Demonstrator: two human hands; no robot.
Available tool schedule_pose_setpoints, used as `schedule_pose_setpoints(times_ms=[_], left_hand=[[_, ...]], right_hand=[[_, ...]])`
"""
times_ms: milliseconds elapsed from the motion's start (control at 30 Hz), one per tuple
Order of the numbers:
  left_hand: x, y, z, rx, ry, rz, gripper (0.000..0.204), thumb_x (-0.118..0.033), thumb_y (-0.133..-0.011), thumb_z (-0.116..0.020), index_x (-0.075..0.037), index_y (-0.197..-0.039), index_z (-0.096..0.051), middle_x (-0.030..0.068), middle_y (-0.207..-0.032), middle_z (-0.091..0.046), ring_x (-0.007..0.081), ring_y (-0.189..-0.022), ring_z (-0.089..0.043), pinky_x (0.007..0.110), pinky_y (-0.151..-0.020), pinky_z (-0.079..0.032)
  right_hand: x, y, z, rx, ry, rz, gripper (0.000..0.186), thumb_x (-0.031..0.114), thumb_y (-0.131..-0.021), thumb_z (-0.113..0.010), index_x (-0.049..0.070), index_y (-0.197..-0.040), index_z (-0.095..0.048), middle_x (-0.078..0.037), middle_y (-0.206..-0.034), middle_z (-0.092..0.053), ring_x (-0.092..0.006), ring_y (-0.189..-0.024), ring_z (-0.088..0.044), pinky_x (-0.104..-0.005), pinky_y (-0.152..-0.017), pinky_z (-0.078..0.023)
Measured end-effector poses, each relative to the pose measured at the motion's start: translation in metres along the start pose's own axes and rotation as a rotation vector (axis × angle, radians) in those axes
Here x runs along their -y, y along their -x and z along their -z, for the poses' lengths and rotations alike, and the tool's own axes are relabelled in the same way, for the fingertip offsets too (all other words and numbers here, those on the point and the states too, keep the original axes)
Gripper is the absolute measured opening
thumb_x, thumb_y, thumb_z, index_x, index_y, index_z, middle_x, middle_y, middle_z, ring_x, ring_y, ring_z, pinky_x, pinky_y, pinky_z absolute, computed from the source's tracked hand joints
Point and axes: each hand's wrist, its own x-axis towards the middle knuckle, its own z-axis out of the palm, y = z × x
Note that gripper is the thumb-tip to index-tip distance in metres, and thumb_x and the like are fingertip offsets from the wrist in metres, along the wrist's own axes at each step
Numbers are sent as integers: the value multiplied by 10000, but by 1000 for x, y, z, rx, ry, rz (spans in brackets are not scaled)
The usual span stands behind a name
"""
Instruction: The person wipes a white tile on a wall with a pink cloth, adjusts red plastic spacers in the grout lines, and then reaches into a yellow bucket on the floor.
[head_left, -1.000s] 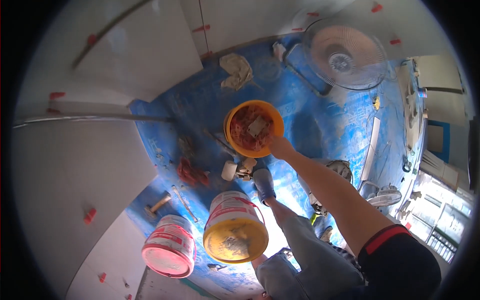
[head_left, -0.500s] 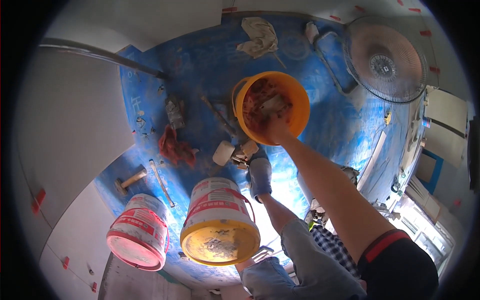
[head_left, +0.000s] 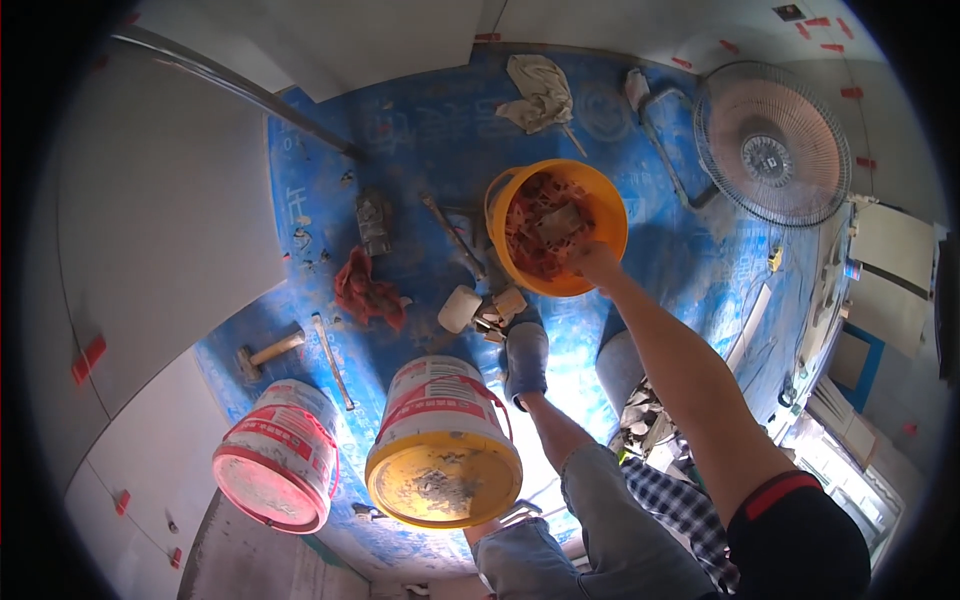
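Note:
My right hand point(head_left: 592, 262) reaches over the near edge of an orange-yellow bucket point(head_left: 613, 195), its fingers curled among small red plastic pieces point(head_left: 535, 245) inside; whether they grip one is too small to make out. A greyish flat piece point(head_left: 560, 222) lies on top of those pieces. My left hand is out of the picture. Below the bucket lie pale blocks and small tools point(head_left: 460, 308), beside my shoe point(head_left: 526, 360).
Two lidded white-and-red buckets point(head_left: 440, 478) point(head_left: 270, 485) stand lower left. A hammer point(head_left: 275, 350), red cloth point(head_left: 365, 290) and pale cloth point(head_left: 535, 95) lie on blue floor covering. A caged fan point(head_left: 770, 140) is upper right; a metal pole point(head_left: 240, 85) slants from the wall.
My right hand went from the rim down into the bucket, then drew slightly back toward its edge. The view has shifted, so the orange-yellow bucket sits farther right in the picture.

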Motion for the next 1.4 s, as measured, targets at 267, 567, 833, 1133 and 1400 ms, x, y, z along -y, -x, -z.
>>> schedule_pose_setpoints(times_ms=[267,567,833,1133,1400], left_hand=[[4,-36,0,-157,38,-232,339,-229,-923,-509,13,-1128,-631,219,-1092,-653,410,-1026,-609,460,-859,-486],[-191,-32,143,-106,1076,-530,672,-179,-929,-637,-3,-1481,-298,139,-1438,-399,275,-1249,-502,396,-1042,-428],[-144,29,181,19,1697,-562,606,-219,-878,-715,6,-1372,-447,112,-1237,-587,207,-1128,-582,327,-946,-489],[77,85,191,26,1792,-847,316,-218,-1008,-462,1,-1184,-604,109,-1125,-639,212,-1027,-631,335,-891,-514],[202,156,247,292,2580,-905,428,-328,-1017,-432,9,-1248,-558,155,-1156,-643,273,-1074,-616,387,-970,-469]], right_hand=[[38,66,42,235,-1065,-157,330,98,-880,-675,-18,-1162,-549,-122,-1096,-611,-217,-988,-644,-306,-915,-560],[116,227,30,790,-1065,-159,375,106,-885,-679,-42,-1203,-547,-150,-1190,-594,-272,-1117,-613,-410,-1044,-484],[144,490,-64,989,4,272,346,257,-857,-772,34,-1084,-638,-27,-912,-687,-65,-864,-626,-280,-723,-530],[228,711,-152,1051,306,615,317,208,-874,-708,51,-1135,-623,-136,-1017,-679,-256,-958,-680,-370,-839,-527],[299,852,-236,934,300,1257,118,114,-885,-611,57,-988,-616,-175,-1057,-613,-372,-956,-623,-433,-832,-509]])
